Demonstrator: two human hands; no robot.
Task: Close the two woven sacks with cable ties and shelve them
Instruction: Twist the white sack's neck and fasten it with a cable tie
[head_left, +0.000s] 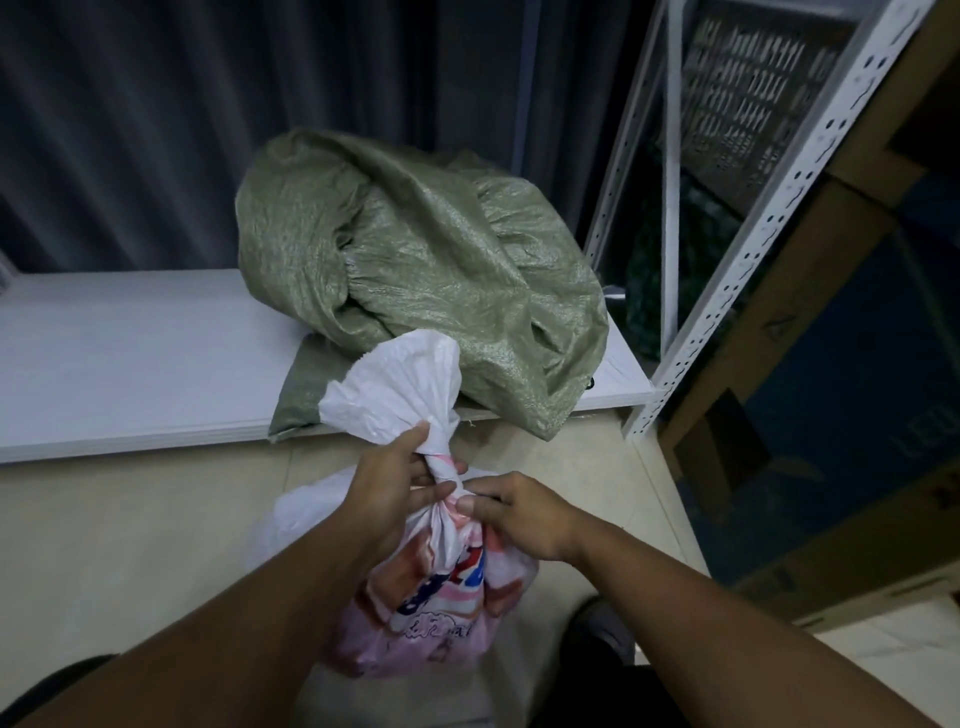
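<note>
L hand (395, 475) grips gathered neck of white printed sack (436, 613); R hand (511, 512) pinches same neck just below. Green sack (415, 260) lies on white shelf (130, 358) behind.

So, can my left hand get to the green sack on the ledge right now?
Probably yes. The green sack lies on the ledge just beyond the white sack, with nothing between. But the left hand grips the white sack's neck, so it would have to let go first.
</note>
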